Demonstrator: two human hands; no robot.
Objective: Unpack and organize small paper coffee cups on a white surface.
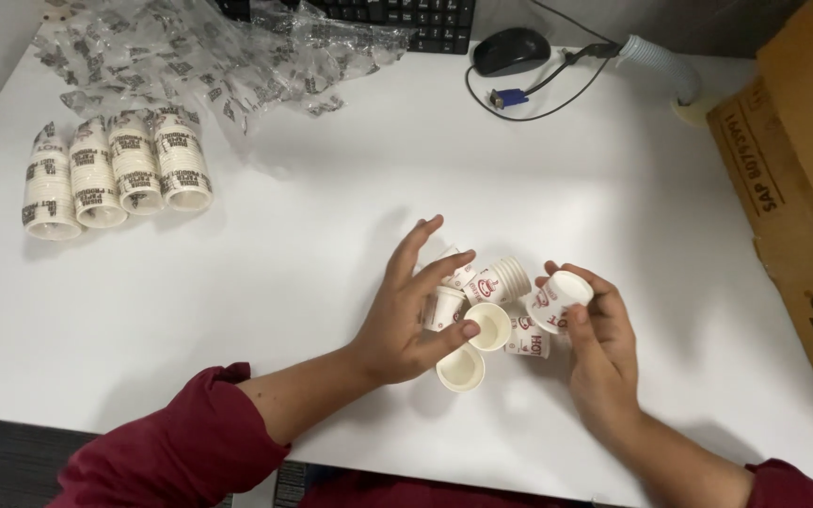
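Note:
Several small white paper cups (501,280) with red print lie loose in a cluster on the white table (331,226). My left hand (411,306) reaches into the cluster with fingers spread, its thumb resting on the rim of an upright cup (489,326). Another open cup (460,370) stands just below that hand. My right hand (599,343) holds one cup (557,299) tilted on its side, bottom facing up, at the right edge of the cluster. Both arms wear dark red sleeves.
Several wrapped stacks of cups (115,174) lie at the left, with crumpled clear wrappers (209,52) behind them. A keyboard (416,19), a black mouse (510,49) and cables sit at the far edge. A cardboard box (802,188) fills the right side.

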